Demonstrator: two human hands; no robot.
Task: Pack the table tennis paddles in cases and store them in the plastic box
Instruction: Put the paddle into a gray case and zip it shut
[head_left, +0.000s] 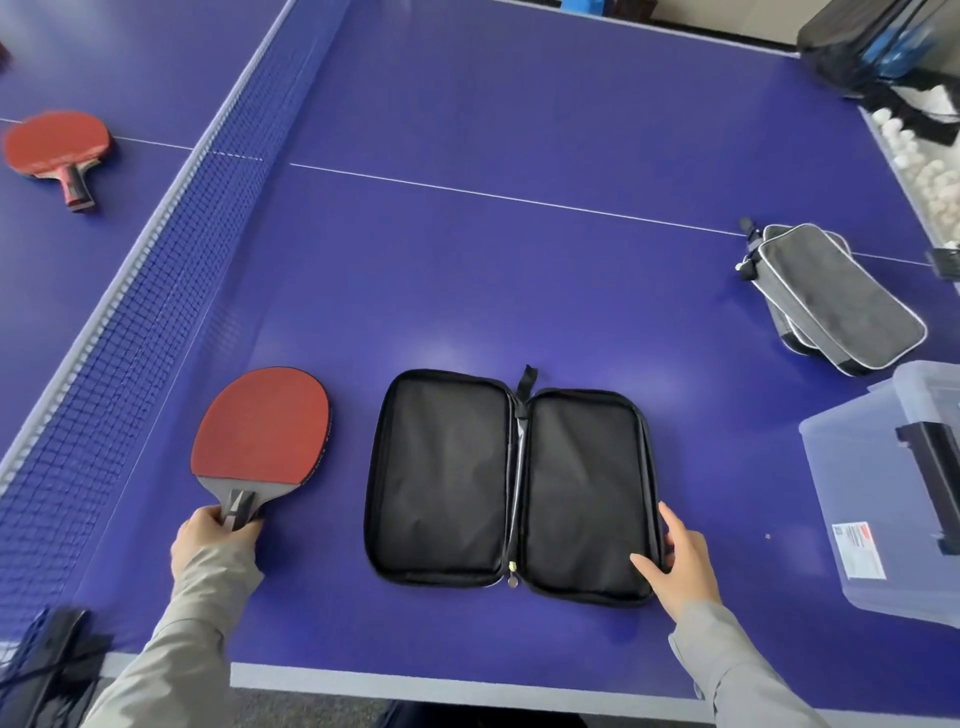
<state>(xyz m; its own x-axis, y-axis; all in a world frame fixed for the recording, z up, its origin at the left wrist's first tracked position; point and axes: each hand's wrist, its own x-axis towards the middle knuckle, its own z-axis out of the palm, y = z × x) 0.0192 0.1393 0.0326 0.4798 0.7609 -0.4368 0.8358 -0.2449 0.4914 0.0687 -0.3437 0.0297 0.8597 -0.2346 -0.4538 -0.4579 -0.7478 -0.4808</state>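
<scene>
A black paddle case (511, 486) lies unzipped and spread flat near the table's front edge, both halves bare inside. To its left rests a red paddle (262, 426), rubber side up. My left hand (215, 540) is closed around its handle. My right hand (675, 561) lies on the case's right edge, thumb on the lining, fingers spread. A second red paddle (54, 145) lies across the net at far left. The clear plastic box (878, 493) stands at the right edge.
The blue table (467, 249) is split by a net (171, 249) running from back centre to front left. Two closed grey cases (831, 296) are stacked at the right. A bin of white balls (919, 156) and dark bags sit beyond the far right corner.
</scene>
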